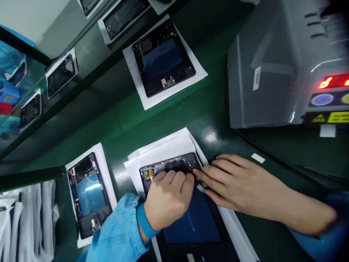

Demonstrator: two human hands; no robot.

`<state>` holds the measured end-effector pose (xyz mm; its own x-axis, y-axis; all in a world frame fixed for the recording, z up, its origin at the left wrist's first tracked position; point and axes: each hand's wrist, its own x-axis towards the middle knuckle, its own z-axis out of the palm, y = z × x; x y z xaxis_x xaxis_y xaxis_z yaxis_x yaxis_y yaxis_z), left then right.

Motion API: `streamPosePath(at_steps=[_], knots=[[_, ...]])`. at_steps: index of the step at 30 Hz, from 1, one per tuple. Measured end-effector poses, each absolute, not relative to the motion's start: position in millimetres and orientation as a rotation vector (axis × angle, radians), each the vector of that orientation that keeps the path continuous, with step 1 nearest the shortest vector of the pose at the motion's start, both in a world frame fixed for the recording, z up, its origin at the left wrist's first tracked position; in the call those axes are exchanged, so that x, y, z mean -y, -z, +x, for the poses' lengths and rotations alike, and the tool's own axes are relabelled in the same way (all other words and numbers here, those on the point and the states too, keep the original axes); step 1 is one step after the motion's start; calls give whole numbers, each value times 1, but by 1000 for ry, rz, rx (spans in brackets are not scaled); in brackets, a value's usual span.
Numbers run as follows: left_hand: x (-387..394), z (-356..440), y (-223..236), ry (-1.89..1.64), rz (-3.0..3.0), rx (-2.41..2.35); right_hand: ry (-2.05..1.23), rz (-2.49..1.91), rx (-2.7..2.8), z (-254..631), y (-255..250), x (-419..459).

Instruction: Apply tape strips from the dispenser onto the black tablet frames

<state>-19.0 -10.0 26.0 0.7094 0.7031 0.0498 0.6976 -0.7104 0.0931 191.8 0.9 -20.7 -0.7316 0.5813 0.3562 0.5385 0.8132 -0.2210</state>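
The table (223,109) is dark green. Each black tablet (163,58) carries a blue panel and lies on white paper (136,76). The sleeve (120,236) is light blue. The grey machine (272,72) shows a red display (334,82) and yellow warning labels (338,117).

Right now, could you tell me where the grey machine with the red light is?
In the head view, the grey machine stands at the upper right, on the green table beyond the right hand.
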Motion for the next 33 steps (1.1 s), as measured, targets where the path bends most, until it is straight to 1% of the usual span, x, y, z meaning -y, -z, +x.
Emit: streamPosePath(at_steps=[5,12,23,28,33], knots=[[22,-24,-30,-93,2869,-1106,-108,-800,2607,194,21,0],[29,-32,-21,-130,2844,-1138,-126,-755,2633,190,18,3],[36,-37,-8,-268,2818,-1173,-175,-754,2629,189,18,10],[36,-38,-4,-281,2788,-1183,-288,-837,2597,188,19,14],[34,-39,-3,-284,2781,-1196,-457,-908,2560,188,8,8]])
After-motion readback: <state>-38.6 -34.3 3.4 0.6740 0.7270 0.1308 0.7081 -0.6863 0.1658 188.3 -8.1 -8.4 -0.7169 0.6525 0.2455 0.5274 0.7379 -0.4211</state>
